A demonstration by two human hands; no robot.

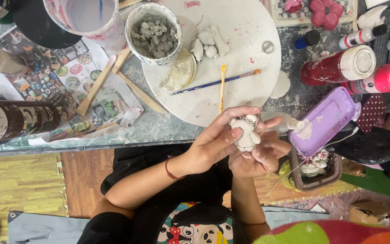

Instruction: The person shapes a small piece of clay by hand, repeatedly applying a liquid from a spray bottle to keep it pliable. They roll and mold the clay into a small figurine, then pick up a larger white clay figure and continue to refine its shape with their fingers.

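A small white clay figure (245, 135) with a little metal ring on top is held between both hands, just in front of the table's near edge. My left hand (217, 140), with a red cord bracelet on its wrist, wraps it from the left, thumb pressing on its front. From below and the right, my right hand (260, 156) cups the figure, fingers curled under it.
A round white board (244, 54) carries small white clay pieces (208, 43), a blue brush (213, 82) and an orange tool (222, 88). A cup of grey clay lumps (153, 34), wooden sticks (98, 83), red and pink paint bottles (339, 68), and a purple tray (326, 119) surround it.
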